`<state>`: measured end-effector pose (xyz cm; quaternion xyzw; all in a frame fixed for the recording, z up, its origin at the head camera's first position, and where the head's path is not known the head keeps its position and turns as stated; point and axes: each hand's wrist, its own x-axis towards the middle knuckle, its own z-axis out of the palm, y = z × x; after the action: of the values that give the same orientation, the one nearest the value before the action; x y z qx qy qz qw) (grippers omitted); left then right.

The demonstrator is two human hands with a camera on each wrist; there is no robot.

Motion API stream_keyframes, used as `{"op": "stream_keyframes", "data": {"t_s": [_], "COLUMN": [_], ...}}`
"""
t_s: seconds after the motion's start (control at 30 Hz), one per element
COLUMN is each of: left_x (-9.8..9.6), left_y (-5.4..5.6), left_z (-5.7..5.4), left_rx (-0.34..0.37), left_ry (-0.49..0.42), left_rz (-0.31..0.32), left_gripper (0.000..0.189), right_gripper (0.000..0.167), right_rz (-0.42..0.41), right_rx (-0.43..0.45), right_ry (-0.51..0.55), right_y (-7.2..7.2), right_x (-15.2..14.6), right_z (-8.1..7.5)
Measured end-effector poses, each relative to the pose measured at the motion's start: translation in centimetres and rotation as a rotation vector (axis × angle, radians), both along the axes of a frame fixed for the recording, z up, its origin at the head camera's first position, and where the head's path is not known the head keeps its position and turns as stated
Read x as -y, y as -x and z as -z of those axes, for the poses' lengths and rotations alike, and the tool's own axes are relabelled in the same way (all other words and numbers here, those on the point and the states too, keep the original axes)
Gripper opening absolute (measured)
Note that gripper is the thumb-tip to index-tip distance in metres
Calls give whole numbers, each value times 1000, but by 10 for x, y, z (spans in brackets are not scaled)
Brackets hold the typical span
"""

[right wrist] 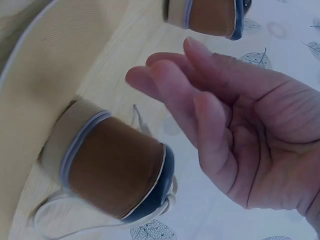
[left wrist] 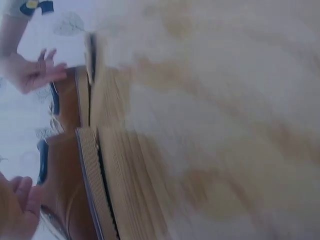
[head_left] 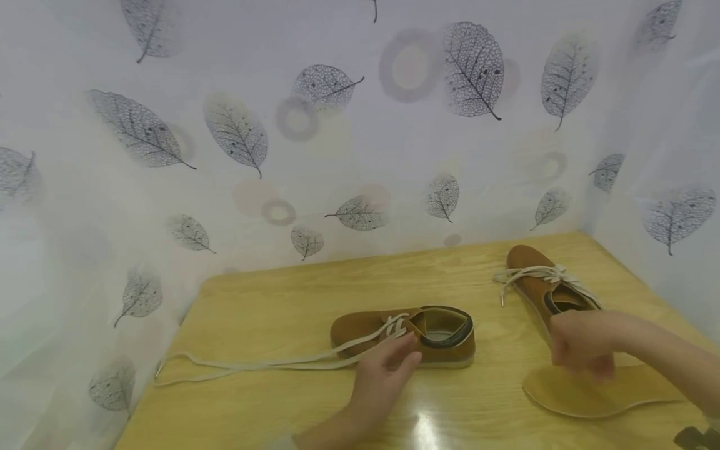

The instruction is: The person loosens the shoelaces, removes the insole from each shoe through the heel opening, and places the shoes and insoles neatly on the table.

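A brown lace-up shoe lies mid-table, toe to the left, its long pale laces trailing leftward. Beside its lace area and opening is my left hand, fingers slightly bent and holding nothing; the left wrist view shows this hand at the shoe's flank. My right hand hangs over a tan insole and in front of a second brown shoe. Loosely bent fingers with nothing between them show on this hand in the right wrist view, above that shoe's heel.
The second shoe stands toe away at the table's right side, its pale laces drawn together on top. A white leaf-patterned sheet rises behind the table and along both sides.
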<state>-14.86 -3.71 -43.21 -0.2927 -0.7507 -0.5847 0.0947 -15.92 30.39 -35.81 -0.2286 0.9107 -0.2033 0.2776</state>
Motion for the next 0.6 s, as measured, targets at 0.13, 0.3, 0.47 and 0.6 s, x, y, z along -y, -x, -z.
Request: {"op": "stream_keyframes", "data": {"t_s": [0.13,0.3,0.47,0.6], "left_x": [-8,-14,-19,-27], "left_y": [-8,-14,-19,-19], "left_z": [-5,2,1,-4], "left_rx": [513,931,1391,1555], "left_ry": [-77,-171,-650,-985], "left_rz": [17,68,161,181], "left_gripper": [34,33,37,26], "right_gripper": [32,9,18,8], "right_rz": [-1,178,266,283], "right_rx": [93,243,242,243], "right_ry": [51,52,111,114], "right_y": [9,26,47,60], "right_x": [12,26,40,50], "right_z": [-9,-23,-31,-32]}}
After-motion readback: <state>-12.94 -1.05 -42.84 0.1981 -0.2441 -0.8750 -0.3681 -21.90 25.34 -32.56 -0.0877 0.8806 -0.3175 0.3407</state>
